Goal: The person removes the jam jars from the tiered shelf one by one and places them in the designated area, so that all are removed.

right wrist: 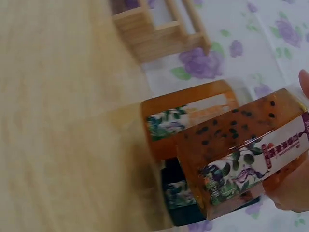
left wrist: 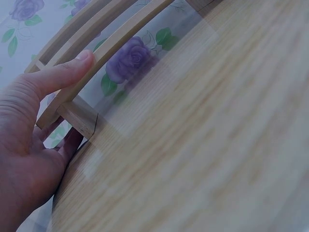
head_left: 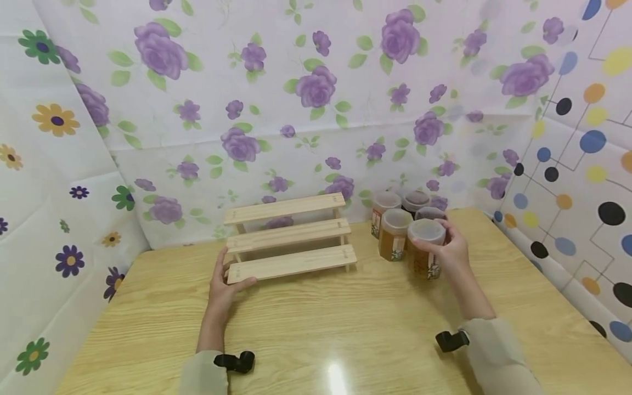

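A three-tier wooden step rack (head_left: 291, 265) stands on the table. My left hand (head_left: 222, 282) grips the left end of its lowest tier; in the left wrist view the thumb (left wrist: 72, 72) lies over the board and other fingers are partly hidden behind it. Over to the right, my right hand (head_left: 453, 253) holds a lidded jar (head_left: 424, 258) near its top. Its contents look orange-brown with dark seeds, and a floral label shows on the jar (right wrist: 241, 145) in the right wrist view. Whether its base touches the table I cannot tell.
Close behind the held jar stand several similar jars, among them an amber one (head_left: 392, 244) and a dark one (right wrist: 181, 198). Flower-patterned cloth (head_left: 276, 109) hangs behind the table (head_left: 306, 329), and a dotted cloth (head_left: 582, 181) borders its right side.
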Demonstrator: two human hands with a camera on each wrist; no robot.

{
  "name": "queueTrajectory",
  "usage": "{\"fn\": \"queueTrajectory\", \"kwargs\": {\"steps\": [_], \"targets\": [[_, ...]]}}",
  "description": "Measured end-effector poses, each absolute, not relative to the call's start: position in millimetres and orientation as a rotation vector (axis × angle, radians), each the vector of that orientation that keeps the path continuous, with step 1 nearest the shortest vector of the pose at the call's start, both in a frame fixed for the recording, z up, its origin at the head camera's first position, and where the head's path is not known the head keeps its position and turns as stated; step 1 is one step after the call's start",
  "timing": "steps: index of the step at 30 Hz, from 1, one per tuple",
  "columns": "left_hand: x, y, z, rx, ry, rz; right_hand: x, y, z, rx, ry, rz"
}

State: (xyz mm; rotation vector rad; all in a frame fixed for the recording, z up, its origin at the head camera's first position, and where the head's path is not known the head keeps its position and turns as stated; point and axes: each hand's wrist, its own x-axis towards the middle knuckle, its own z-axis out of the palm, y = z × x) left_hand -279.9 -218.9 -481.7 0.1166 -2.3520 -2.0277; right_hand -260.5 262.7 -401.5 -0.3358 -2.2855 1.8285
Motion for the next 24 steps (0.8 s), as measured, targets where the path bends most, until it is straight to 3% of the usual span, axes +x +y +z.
{"fn": "queueTrajectory", "kwargs": {"steps": [8,24], "targets": [[-281.1,-218.7,-485.0,0.099,-2.329,-2.039,-271.9,251.8,-429.2,-0.469,-2.172,1.744],[-280.6,-220.3,-482.7,0.1,-2.336,-2.024,-274.2,249.7,-433.3,-0.439,-2.18,1.757]]}}
